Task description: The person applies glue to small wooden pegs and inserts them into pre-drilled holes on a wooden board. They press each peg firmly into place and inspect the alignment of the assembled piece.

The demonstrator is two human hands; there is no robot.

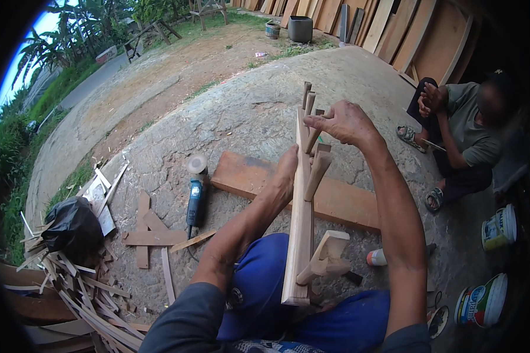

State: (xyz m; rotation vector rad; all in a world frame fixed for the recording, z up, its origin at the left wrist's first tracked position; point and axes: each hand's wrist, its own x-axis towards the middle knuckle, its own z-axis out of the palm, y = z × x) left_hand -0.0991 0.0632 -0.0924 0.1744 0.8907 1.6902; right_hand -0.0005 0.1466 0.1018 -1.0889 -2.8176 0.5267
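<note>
A long pale wooden rail [300, 235] stands out in front of me, its near end by my lap. Several wooden pegs [318, 173] stick out of its right side, and a forked wooden piece [327, 259] sits near the lower end. My left hand [287, 167] is closed round the rail's left edge, with part of the fingers hidden behind it. At the upper part my right hand [348, 122] pinches one peg [314, 139] between thumb and fingers. Beneath the rail, a thick brown plank [347, 209] lies on the ground.
An angle grinder [196, 197] lies left of the plank, near crossed wood scraps [150, 235]. Offcut strips [94, 294] and a black plastic bag [73, 226] pile up at left. A seated person [474, 112] is at right, above two buckets [483, 300]. Boards [394, 35] lean at the back.
</note>
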